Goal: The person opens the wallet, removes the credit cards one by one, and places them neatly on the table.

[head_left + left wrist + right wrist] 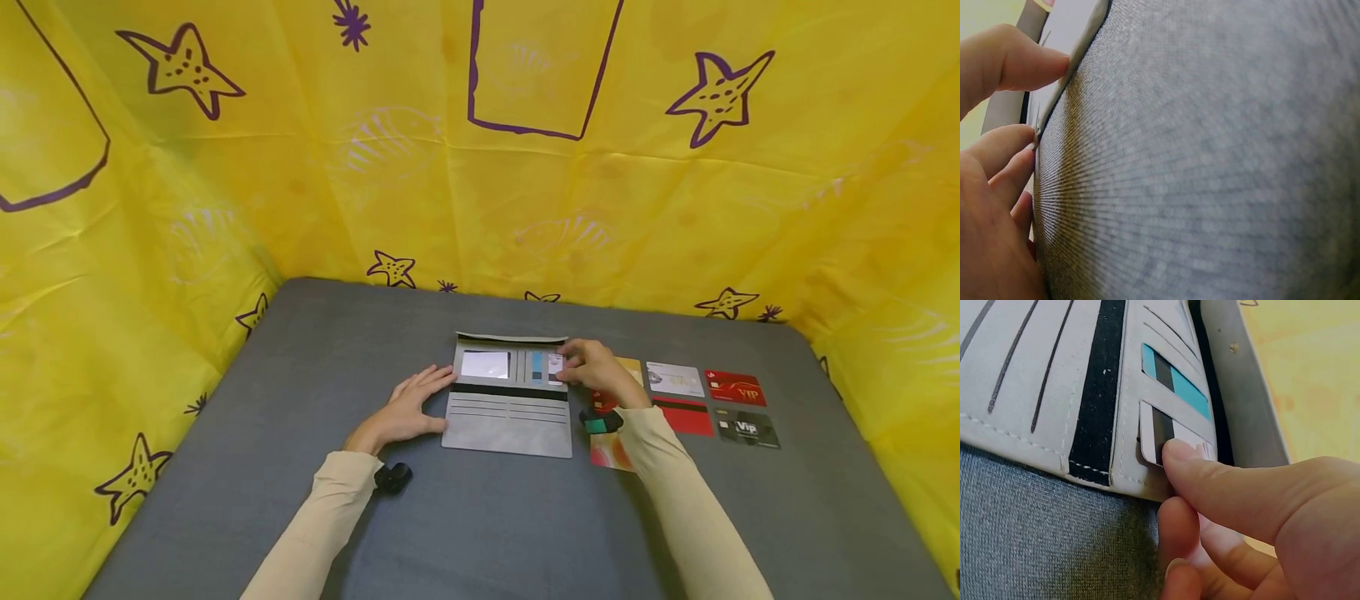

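Note:
A pale grey wallet (pixel 506 437) lies unfolded on the table. My left hand (pixel 405 412) rests along its left side, fingers stretched, with the thumb tip at the wallet's edge in the left wrist view. At the upper right of the wallet, my right hand (pixel 600 371) holds a white card (pixel 1148 432) with a black stripe, sitting in a slot. The right thumb (pixel 1229 481) presses on the card's face while the other fingers curl below the wallet's edge. Beside it, a blue card (pixel 1190 399) with a black stripe sits in a neighbouring slot. A clear window (pixel 485 364) is at the upper left.
To the right lie several loose cards: a silver card (pixel 675 379), a red VIP card (pixel 735 388), a black Vip card (pixel 748 427) and a red striped card (pixel 686 417). My right forearm partly covers others. Yellow cloth (pixel 450 183) surrounds the grey table (pixel 480 517).

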Motion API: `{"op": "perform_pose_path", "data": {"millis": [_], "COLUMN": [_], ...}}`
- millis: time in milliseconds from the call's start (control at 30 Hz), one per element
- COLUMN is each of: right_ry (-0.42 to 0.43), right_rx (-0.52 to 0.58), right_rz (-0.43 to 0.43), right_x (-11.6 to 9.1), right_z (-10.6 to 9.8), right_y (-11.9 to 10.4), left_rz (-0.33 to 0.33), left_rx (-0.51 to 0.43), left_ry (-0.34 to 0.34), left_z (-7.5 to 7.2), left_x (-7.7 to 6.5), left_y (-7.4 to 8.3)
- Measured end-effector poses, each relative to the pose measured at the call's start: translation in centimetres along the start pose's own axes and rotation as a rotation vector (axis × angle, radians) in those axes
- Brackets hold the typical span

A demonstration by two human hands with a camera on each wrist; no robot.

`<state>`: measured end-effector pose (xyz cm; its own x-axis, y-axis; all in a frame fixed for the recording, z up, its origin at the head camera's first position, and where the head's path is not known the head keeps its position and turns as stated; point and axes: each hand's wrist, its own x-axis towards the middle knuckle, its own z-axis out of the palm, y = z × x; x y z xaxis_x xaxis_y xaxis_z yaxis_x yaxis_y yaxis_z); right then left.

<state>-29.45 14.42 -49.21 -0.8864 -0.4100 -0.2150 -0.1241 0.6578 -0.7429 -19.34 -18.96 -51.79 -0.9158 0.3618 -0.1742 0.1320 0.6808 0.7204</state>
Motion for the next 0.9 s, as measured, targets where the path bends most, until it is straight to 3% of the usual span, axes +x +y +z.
{"op": "perform_pose_path", "data": {"millis": [600, 900], "right_ry": [-0.044, -0.033], "right_rx": [0.105, 0.038], "right_rz": [0.033, 0.022], "right_x": [-1.3, -1.8], "right_z": [-1.7, -2.5], "right_y": [1.5, 2.0], "left_rz": [0.016, 0.01], "left_rx": [0.012, 0.011], "left_ry": [0.017, 0.013], "left_z": [0.2, 0.1], "left_x": [0.1, 0.1], "left_y": [-0.2, 0.0]}}
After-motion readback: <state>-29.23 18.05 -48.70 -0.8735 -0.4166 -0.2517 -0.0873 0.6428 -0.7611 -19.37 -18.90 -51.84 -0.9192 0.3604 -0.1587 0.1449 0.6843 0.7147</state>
